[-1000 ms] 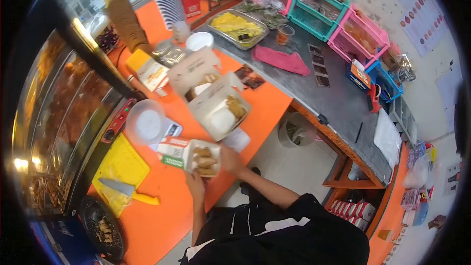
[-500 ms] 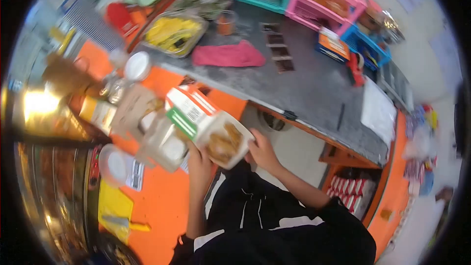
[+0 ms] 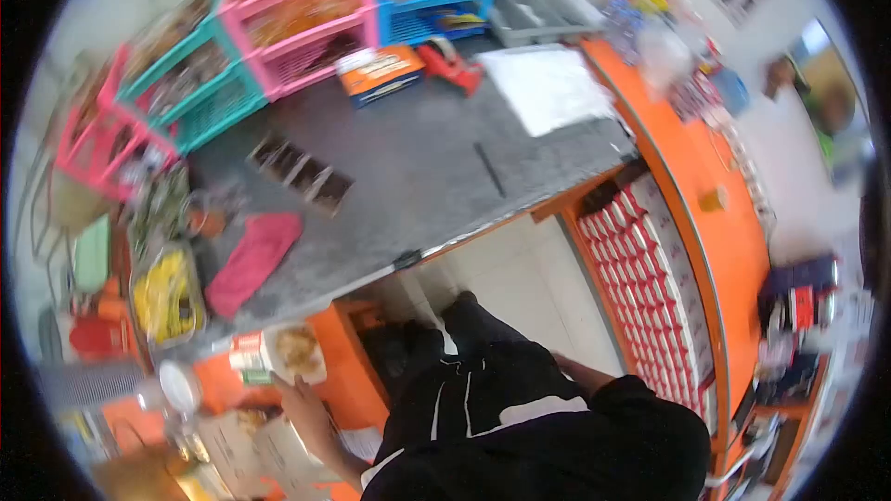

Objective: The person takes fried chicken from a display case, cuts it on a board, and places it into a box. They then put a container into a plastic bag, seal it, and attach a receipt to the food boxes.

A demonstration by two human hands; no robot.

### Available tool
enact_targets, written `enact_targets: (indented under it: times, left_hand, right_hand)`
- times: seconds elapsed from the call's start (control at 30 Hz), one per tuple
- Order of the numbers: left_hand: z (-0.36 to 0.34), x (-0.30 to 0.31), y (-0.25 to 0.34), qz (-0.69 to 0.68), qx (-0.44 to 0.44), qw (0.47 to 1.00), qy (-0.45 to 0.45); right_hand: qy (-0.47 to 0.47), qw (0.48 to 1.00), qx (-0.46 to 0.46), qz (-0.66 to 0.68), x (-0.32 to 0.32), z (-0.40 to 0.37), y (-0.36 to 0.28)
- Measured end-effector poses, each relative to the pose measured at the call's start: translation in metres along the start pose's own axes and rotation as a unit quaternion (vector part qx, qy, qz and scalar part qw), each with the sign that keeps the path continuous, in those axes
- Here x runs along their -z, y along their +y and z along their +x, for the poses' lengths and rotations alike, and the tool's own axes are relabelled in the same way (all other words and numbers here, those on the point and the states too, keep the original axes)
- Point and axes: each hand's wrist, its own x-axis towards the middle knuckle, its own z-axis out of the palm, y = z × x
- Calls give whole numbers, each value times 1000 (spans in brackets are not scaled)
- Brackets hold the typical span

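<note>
An opened takeaway box (image 3: 243, 353) with a white, orange and green lid lies over the orange counter at lower left. Golden-brown fried pieces (image 3: 297, 350) fill its tray. My left hand (image 3: 299, 401) is closed on the near edge of this box, its fingers slightly blurred. Of my right arm only the forearm (image 3: 583, 374) shows, beside my hip; the hand itself is hidden by my dark clothes. Just left of my left hand stand open cardboard boxes (image 3: 246, 450), partly cut off by the view's edge.
On the grey counter (image 3: 399, 167) lie a pink cloth (image 3: 255, 264), dark packets (image 3: 302, 172), an orange-and-blue box (image 3: 380, 72) and white sheets (image 3: 548, 88). A tray of yellow food (image 3: 167, 297) sits at left. Red-and-white cartons (image 3: 640, 288) fill a shelf at right.
My view has swung to the right, so the box now appears lower left. My right hand has let go of the box and dropped to my side; my left hand stays at it.
</note>
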Motion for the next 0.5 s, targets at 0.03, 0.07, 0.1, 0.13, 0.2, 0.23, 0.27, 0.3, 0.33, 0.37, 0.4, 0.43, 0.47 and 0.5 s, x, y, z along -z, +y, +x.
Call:
enact_targets:
  times: [0.03,0.07,0.1,0.13,0.2,0.23,0.27,0.3,0.33,0.37,0.4,0.43,0.47,0.5]
  left_hand:
    - [2,-2,13,-21,-19,1000,-12]
    - [6,-3,39,-83,-31,995,-55]
    - [13,-12,52,-35,-62,995,-73]
    - [19,-23,71,-11,-116,990,-81]
    - [30,-45,103,23,-175,980,-89]
    - [44,-63,119,-10,-210,972,-109]
    - [58,-76,135,-40,-242,961,-126]
    - [73,-89,158,-33,-248,961,-119]
    - [86,-105,185,-16,-267,957,-116]
    - [99,-122,209,-1,-288,950,-118]
    - [116,-144,229,-4,-303,945,-126]
    - [134,-169,249,4,-302,945,-123]
    - [145,-195,274,11,-304,944,-124]
    - [144,-219,298,7,-324,935,-141]
  right_hand:
    - [1,981,-132,143,-12,-23,-12]
    - [15,943,-192,273,-25,-32,-17]
    - [33,903,-209,374,-30,-35,-27]
    - [47,867,-204,452,-26,-33,-42]
    - [63,811,-182,552,5,-32,-77]
    - [68,799,-165,574,34,-41,-95]
    - [67,795,-147,585,71,-58,-123]
    - [53,867,58,492,90,-3,-63]
    - [86,895,91,429,138,-38,-115]
    - [138,903,189,361,182,-63,-151]
    - [142,943,189,235,229,-60,-154]
    - [222,963,81,130,266,-44,-143]
    - [337,928,90,129,294,-71,-166]
    - [458,883,68,74,320,-61,-147]
